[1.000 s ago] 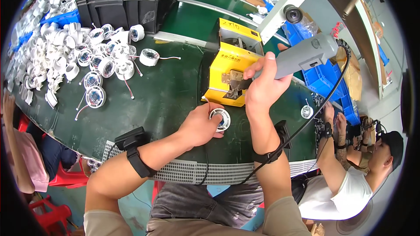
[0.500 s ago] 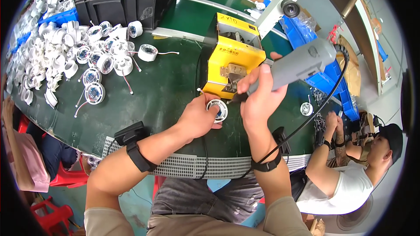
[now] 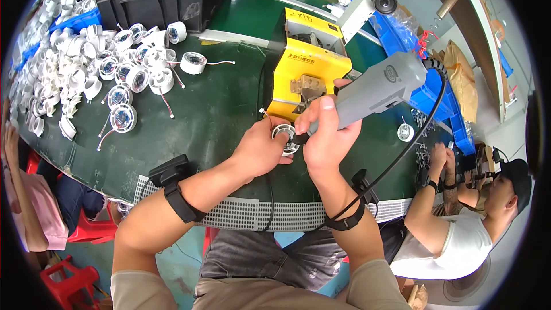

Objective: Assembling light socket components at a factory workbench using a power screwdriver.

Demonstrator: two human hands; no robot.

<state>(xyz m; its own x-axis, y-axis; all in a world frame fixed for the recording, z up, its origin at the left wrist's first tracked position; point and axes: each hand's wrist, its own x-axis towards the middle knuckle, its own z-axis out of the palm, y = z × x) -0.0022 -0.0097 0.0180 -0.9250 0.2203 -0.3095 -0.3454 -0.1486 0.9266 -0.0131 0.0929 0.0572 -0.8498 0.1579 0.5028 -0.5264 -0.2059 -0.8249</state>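
My left hand [image 3: 260,148] grips a round white plastic housing [image 3: 294,148] low over the green table, thumb laid over its face. A short wire with a white plug sticks up beside those fingers. In my right hand [image 3: 329,140] is a grey electric screwdriver [image 3: 373,92], held aslant with its cord running off the far end. Its dark tip end meets the housing's open face; the bit itself is hidden. Just beyond both hands stands a yellow screw feeder machine [image 3: 310,60] with a metal block on its front.
Many white housings [image 3: 123,117], some with circuit boards and wires, are heaped at the left. Behind them stands a black crate [image 3: 158,6]. One housing [image 3: 405,132] sits at the right, near blue trays [image 3: 453,120] and a seated co-worker [image 3: 453,229]. The black cord [image 3: 396,163] crosses my right forearm.
My right hand has brought the screwdriver left and down from beside the feeder, so its tip end is now at the housing. My left hand has barely moved.
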